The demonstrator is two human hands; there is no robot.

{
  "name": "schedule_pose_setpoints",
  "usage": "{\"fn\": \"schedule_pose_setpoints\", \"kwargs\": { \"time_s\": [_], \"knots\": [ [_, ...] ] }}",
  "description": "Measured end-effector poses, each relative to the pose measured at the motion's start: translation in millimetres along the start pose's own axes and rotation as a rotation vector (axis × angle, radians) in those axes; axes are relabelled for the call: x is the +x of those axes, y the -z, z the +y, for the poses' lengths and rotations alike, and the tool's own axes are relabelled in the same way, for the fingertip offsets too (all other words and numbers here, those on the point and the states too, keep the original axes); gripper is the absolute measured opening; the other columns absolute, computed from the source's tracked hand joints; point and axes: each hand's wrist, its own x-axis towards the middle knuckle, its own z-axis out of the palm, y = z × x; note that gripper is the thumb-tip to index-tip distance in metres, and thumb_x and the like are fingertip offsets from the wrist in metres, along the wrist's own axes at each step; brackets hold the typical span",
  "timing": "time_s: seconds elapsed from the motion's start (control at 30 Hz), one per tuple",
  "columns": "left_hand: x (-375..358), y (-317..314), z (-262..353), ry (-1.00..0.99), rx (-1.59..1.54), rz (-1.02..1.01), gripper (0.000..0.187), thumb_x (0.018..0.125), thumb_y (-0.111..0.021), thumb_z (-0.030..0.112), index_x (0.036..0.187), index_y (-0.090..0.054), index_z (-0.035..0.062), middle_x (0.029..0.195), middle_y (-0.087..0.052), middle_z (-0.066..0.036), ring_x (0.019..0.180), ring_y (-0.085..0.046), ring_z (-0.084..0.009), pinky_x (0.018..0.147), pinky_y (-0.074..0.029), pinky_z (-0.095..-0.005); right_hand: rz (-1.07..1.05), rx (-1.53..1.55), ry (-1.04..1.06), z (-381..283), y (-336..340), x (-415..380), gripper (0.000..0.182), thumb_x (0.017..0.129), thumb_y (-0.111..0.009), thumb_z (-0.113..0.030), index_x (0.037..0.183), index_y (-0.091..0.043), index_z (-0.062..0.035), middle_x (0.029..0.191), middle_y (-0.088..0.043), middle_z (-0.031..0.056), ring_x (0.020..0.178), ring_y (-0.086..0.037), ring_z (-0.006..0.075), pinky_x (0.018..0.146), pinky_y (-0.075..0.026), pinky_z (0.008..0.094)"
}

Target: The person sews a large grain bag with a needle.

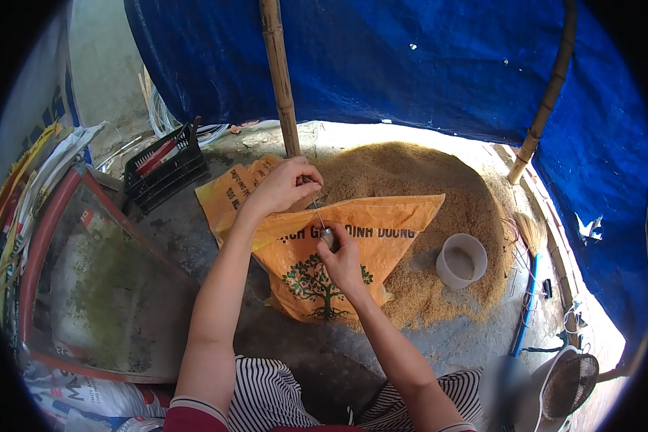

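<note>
An orange woven sack (pixel 317 270) with dark lettering and a printed tree stands in front of me, its top edge drawn flat. My right hand (pixel 342 261) is closed around the handle of an awl-like tool (pixel 327 236) with a thin metal shaft. The shaft points up across the sack's upper edge toward my other hand. Above that edge, my left hand (pixel 288 186) has its fingers pinched together near the shaft's tip. Whatever those fingers hold is too small to make out.
Behind the sack lies a heap of yellowish grain or husks (pixel 410 169), with a white plastic tub (pixel 461 261) on it. A black crate (pixel 167 167), bamboo poles (pixel 279 72) and a blue tarp (pixel 367 57) stand beyond. A blue-handled broom (pixel 529 295) lies right.
</note>
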Motion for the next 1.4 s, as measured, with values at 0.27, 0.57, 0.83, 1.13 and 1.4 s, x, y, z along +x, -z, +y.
{"fn": "schedule_pose_setpoints", "kwargs": {
  "time_s": [0.27,0.57,0.83,1.13,1.4],
  "knots": [
    [-1,-3,-22,0.219,-0.085,-0.011,0.009,0.078,-0.068,0.008,0.084,-0.067,0.0009,0.073,-0.059,-0.003,0.069,-0.055,-0.0107,0.063,-0.045,-0.0255,0.004,-0.036,-0.029,1,3,1,0.027,0.078,-0.057,-0.008,0.104,-0.059,-0.0037,0.064,-0.051,0.0053,0.058,-0.048,0.0117,0.056,-0.042,0.0277],
    [-11,8,-46,0.351,-0.523,-0.118,0.013,0.083,-0.060,0.009,0.093,-0.066,0.0037,0.082,-0.062,-0.001,0.078,-0.056,-0.0096,0.067,-0.046,-0.0259,-0.030,0.117,-0.118,-2,4,8,0.027,0.080,-0.055,-0.006,0.107,-0.060,-0.0040,0.068,-0.054,0.0024,0.055,-0.049,0.0096,0.052,-0.042,0.0249],
    [-17,14,-6,0.152,-0.104,-0.137,0.034,0.068,-0.079,0.031,0.090,-0.067,0.0067,0.091,-0.056,-0.003,0.088,-0.056,-0.0172,0.078,-0.045,-0.0303,-0.074,0.327,-0.255,-12,0,11,0.025,0.086,-0.056,-0.010,0.110,-0.057,-0.0025,0.070,-0.053,0.0019,0.051,-0.046,0.0065,0.044,-0.037,0.0222],
    [-17,-6,-6,0.080,0.101,0.123,0.025,0.063,-0.080,0.020,0.077,-0.068,0.0035,0.085,-0.043,-0.007,0.082,-0.049,-0.0222,0.074,-0.042,-0.0341,-0.153,0.633,-0.428,-26,-1,13,0.028,0.092,-0.052,-0.013,0.118,-0.048,-0.0029,0.073,-0.050,0.0017,0.051,-0.046,0.0080,0.041,-0.038,0.0222],
    [-16,-15,-8,0.023,0.101,0.258,0.022,0.064,-0.077,0.016,0.073,-0.065,0.0006,0.083,-0.042,-0.007,0.079,-0.049,-0.0226,0.071,-0.041,-0.0344,-0.132,0.596,-0.366,-30,-5,13,0.028,0.092,-0.051,-0.011,0.117,-0.046,-0.0010,0.072,-0.051,0.0050,0.053,-0.049,0.0112,0.044,-0.041,0.0259]
  ]
}}
